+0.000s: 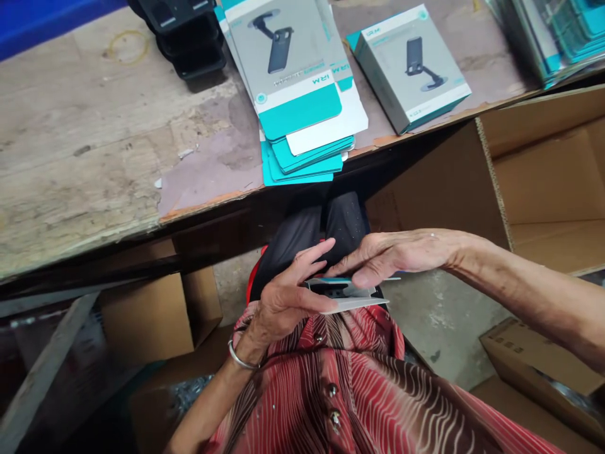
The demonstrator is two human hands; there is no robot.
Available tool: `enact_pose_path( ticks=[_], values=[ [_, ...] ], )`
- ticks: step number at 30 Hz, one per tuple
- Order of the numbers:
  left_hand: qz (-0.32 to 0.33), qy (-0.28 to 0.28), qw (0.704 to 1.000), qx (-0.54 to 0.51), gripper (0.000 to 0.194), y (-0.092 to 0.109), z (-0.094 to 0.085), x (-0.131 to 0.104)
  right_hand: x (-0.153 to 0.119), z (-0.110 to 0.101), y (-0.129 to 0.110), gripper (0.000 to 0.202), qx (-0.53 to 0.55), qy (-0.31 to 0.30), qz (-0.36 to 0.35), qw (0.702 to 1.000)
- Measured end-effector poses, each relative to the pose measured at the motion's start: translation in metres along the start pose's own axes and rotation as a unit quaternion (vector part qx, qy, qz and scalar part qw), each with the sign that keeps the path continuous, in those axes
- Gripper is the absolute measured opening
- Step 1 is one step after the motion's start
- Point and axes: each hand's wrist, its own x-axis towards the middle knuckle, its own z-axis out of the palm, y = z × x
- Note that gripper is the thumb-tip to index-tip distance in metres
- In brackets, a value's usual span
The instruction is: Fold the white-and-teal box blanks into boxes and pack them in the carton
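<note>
You wear a red top (283, 403) with patches of dark brown and paler pink, overlaid with thin pale lines (straighter on your left, wavier toward your right). Shiny rounded buttons (333, 390) run down its front. A slim silver-toned bangle (236, 357) circles the wrist of your bare left hand (281, 299); both forearms are uncovered. Your dark trousers (347, 217) carry small pale flecks.

At top centre, a stack of flat cartons (288, 57) is laid on the table (94, 145), flanked by piled parts (191, 41) on its left and a closed box (413, 69) on its right. At lower centre, an open box (359, 305) is held between the left hand (286, 299) and right hand (399, 252).
</note>
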Motion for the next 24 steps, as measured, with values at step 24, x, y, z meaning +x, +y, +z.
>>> enact_pose_path(
  ticks=[24],
  values=[
    [0.008, -0.024, 0.998, 0.065, 0.052, -0.019, 0.002, 0.006, 0.011, 0.008, 0.023, 0.030, -0.288, 0.049, -0.100, 0.951]
  ],
)
